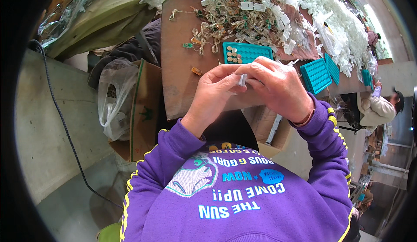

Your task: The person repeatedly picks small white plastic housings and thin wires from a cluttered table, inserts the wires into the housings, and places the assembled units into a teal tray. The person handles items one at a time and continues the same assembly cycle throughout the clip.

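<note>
Near the table's front edge, both hands meet in front of my chest. My left hand (210, 92) pinches a small whitish plastic piece (242, 80) between thumb and fingers. From the other side, my right hand (278, 85) curls its closed fingers against the same piece; its fingertips are partly hidden. Just beyond the hands lies a teal tray (256, 51) with rows of pockets, several round metal button cells (234, 55) in its left end. A small orange part (196, 71) rests on the table left of my fingers.
A heap of wired parts (234, 14) covers the far table (178, 77). White plastic pieces (343, 29) pile up at far right, behind more teal trays (316, 75). A cardboard box (145, 107) with a plastic bag (115, 98) stands left. Another person (378, 107) sits at right.
</note>
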Demonstrator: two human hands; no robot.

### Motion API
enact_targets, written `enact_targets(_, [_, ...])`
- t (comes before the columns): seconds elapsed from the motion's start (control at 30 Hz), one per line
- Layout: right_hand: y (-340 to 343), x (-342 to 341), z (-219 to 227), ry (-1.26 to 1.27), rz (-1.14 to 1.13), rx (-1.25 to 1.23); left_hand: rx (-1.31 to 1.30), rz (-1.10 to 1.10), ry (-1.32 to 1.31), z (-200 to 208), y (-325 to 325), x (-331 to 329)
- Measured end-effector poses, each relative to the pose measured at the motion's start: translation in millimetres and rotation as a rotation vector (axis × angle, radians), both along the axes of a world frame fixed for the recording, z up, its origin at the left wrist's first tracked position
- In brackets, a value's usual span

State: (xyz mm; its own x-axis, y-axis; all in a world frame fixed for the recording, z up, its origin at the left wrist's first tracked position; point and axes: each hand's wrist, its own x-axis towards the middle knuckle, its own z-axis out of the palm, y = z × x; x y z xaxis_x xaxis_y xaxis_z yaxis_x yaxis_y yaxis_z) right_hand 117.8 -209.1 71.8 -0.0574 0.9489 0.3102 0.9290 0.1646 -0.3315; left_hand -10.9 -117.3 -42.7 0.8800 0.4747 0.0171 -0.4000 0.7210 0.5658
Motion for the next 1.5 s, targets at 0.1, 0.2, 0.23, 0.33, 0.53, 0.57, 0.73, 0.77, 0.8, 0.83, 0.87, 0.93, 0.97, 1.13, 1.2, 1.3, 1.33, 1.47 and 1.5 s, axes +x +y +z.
enact_targets(0.1, [1.6, 1.2, 1.2, 0.059, -0.023, 0.000, -0.115, -0.021, -0.009, -0.5, 0.6, -0.4])
enact_targets(0.2, [4.7, 7.2, 2.4, 0.126, 0.010, 0.015, -0.106, -0.054, -0.068, -0.2, 1.6, -2.1])
enact_targets(0.23, [5.1, 9.2, 3.0, 0.144, 0.025, 0.022, -0.112, -0.065, -0.054, 0.1, 1.9, -2.3])
enact_targets(0.33, [4.2, 12.3, 4.5, 0.205, 0.013, -0.025, -0.116, -0.084, -0.061, 1.0, 2.9, -2.1])
enact_targets(0.53, [3.9, 11.0, 5.3, 0.120, 0.033, -0.054, -0.076, -0.073, -0.033, 2.0, 0.9, -0.6])
enact_targets(0.57, [4.2, 9.6, 4.6, 0.073, 0.033, -0.043, -0.068, -0.066, -0.029, 1.8, 0.4, -0.2])
enact_targets(0.73, [-0.2, 0.8, 0.3, -0.021, -0.049, -0.077, -0.025, -0.042, -0.014, -0.6, -0.8, -0.1])
enact_targets(0.77, [-1.0, -0.3, -1.0, -0.036, -0.058, -0.063, -0.016, -0.033, 0.000, -1.0, -0.9, -0.2])
enact_targets(0.8, [-0.8, -0.7, -2.9, 0.039, -0.081, -0.038, -0.003, -0.022, 0.017, -1.4, -0.5, -0.4])
enact_targets(0.83, [-0.7, -1.2, -5.4, 0.115, -0.094, 0.001, -0.024, -0.015, -0.001, -1.7, -0.5, -0.7])
enact_targets(0.87, [-1.0, -0.9, -7.7, 0.191, -0.109, 0.040, -0.043, -0.008, -0.015, -1.9, -0.6, -0.9])
enact_targets(0.93, [-5.1, -0.4, -11.3, 0.277, -0.182, 0.065, -0.075, -0.003, -0.033, -2.2, -0.5, -2.0])
enact_targets(0.97, [-6.3, -0.3, -14.0, 0.331, -0.213, 0.084, -0.088, 0.000, -0.038, -2.2, -0.6, -2.6])
enact_targets(1.13, [-6.6, -3.0, -29.1, 0.255, -0.158, 0.163, -0.102, -0.008, -0.039, -1.9, -0.3, -2.3])
enact_targets(1.2, [-6.8, -5.5, -32.5, 0.236, -0.171, 0.182, -0.108, -0.004, -0.033, -1.6, -0.6, -2.1])
enact_targets(1.3, [-6.5, -11.6, -37.7, 0.261, -0.215, 0.207, -0.109, 0.003, -0.031, -2.9, -1.1, -2.1])
enact_targets(1.33, [-6.4, -13.3, -39.5, 0.282, -0.232, 0.217, -0.117, -0.004, -0.033, -4.0, -1.4, -1.9])
enact_targets(1.47, [-5.6, -16.3, -46.1, 0.260, -0.233, 0.252, -0.121, -0.006, -0.042, -8.9, -1.8, -0.4])
enact_targets(1.5, [-5.7, -16.2, -46.9, 0.250, -0.228, 0.258, -0.108, 0.006, -0.047, -9.2, -2.1, -0.4])
